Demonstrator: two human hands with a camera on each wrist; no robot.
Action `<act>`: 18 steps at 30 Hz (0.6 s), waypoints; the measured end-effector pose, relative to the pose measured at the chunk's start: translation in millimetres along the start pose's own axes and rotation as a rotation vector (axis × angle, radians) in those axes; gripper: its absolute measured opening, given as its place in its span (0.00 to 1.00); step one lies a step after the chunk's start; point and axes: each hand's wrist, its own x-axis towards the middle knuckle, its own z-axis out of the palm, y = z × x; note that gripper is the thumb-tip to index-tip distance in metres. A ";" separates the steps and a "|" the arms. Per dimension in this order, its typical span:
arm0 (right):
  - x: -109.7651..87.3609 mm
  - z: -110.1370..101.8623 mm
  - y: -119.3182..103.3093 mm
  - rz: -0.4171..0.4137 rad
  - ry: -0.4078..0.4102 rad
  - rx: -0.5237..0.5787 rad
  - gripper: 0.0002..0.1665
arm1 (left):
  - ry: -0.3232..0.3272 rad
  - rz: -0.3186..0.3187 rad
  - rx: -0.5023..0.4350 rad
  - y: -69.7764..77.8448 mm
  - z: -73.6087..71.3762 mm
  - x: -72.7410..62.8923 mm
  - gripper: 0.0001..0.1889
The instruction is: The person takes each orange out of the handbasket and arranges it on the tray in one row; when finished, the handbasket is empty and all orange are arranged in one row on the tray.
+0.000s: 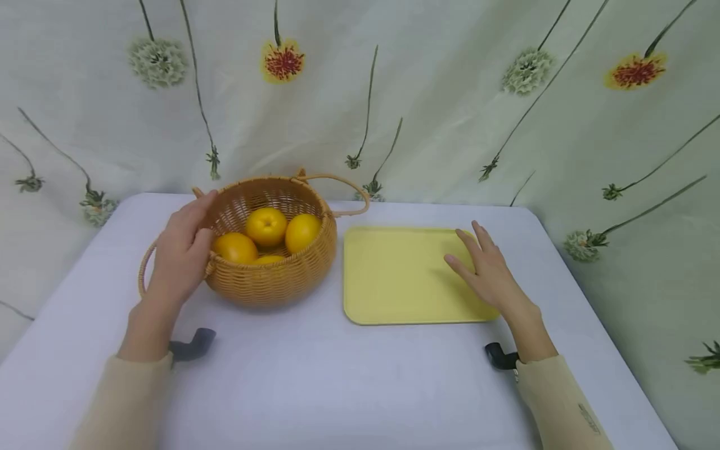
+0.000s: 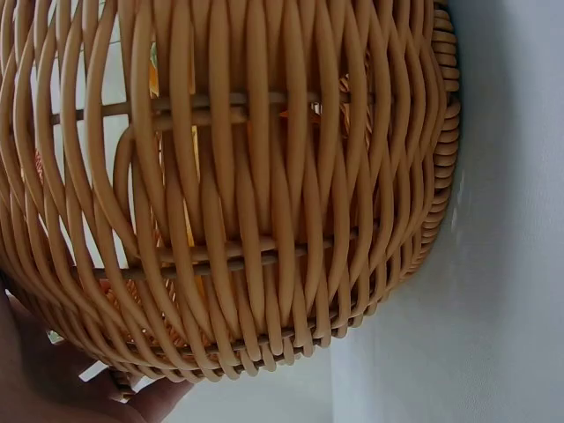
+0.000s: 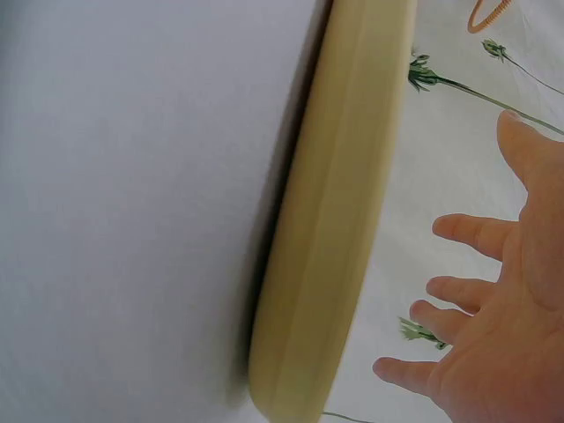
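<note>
"Starting with the surface point(image 1: 337, 387): contents?"
"Wicker basket point(image 1: 275, 284) at left, yellow tray point(image 1: 394, 275) beside it."
"Hands?"
"Left hand point(image 1: 182, 247) at the basket's left rim, grip I cannot tell; right hand point(image 1: 488, 275) above the tray, fingers point(image 3: 476, 236) spread. Four yellow-orange fruits point(image 1: 267, 226) inside the basket."

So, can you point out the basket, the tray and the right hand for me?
Basket point(image 1: 272, 286): head view, front of its woven outer wall.
Tray point(image 1: 394, 275): head view, bare part of its yellow surface.
Right hand point(image 1: 489, 270): head view, back of the hand.
</note>
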 end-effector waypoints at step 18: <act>2.1 10.0 -42.1 -0.088 -0.034 0.102 0.44 | 0.031 0.016 -0.030 2.3 -1.5 -4.6 0.32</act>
